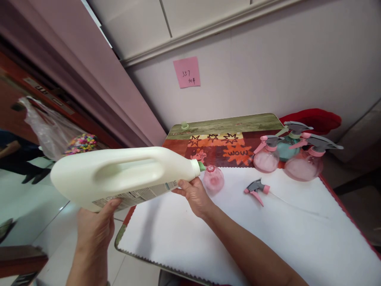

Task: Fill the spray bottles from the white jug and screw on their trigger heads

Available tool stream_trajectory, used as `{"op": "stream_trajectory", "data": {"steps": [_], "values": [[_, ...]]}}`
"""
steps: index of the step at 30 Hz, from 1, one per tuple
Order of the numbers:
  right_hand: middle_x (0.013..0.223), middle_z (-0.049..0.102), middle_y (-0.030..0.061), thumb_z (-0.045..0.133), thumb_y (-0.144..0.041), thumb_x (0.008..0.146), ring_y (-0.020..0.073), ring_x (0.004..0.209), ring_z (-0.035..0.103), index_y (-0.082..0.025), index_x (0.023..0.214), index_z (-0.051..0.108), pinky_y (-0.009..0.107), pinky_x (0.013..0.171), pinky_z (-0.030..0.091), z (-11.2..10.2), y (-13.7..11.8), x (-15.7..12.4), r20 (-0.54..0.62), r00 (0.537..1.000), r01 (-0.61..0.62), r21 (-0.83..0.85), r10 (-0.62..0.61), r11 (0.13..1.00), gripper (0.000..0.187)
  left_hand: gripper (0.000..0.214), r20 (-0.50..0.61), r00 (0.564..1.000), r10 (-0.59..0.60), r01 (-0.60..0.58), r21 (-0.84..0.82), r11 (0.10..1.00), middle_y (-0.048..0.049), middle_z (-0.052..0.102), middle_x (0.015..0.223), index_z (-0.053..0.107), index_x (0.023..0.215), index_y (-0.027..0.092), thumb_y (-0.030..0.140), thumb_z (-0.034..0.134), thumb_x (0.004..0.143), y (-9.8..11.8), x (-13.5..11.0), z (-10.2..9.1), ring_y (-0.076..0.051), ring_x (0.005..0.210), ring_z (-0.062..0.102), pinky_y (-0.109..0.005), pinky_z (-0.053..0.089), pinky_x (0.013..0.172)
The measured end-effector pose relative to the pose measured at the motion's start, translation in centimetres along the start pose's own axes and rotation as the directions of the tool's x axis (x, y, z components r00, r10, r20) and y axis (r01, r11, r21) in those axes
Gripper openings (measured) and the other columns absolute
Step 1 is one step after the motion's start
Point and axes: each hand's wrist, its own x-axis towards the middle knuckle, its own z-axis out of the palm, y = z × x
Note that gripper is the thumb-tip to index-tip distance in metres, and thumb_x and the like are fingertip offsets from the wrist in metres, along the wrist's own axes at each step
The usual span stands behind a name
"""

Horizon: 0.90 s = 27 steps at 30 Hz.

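A large white plastic jug [125, 174] with a moulded handle lies tipped on its side in the air, its neck with a green ring pointing right at an open pink spray bottle [213, 179] on the white cloth [238, 234]. My left hand [95, 228] grips the jug's base from below. Under the jug's neck, my right hand [195, 195] holds it with curled fingers. A loose grey and pink spray trigger [257, 188] with its tube lies on the cloth to the right of the open bottle.
Three spray bottles with triggers, among them a pink one [266, 157] and a teal one [288, 145], stand at the table's back right. A pink note [187, 72] hangs on the wall. A plastic bag [50, 127] with coloured beads is at left, above a tiled floor. A small green cap [185, 126] sits at the back.
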Motion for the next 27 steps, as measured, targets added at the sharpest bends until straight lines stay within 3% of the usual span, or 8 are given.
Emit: {"op": "stream_trajectory", "data": {"steps": [27], "values": [[0.122, 0.073, 0.0053, 0.085, -0.039, 0.070, 0.0259, 0.113, 0.067, -0.026, 0.125, 0.063, 0.047, 0.097, 0.055, 0.21, -0.04, -0.15, -0.004, 1.000, -0.014, 0.004, 0.014, 1.000, 0.061, 0.065, 0.054, 0.997, 0.050, -0.048, -0.054, 0.997, -0.0063, 0.077, 0.102, 0.073, 0.110, 0.019, 0.027, 0.094, 0.050, 0.47, 0.05, 0.05, -0.027, 0.106, 0.070, -0.040, 0.054, 0.101]]}}
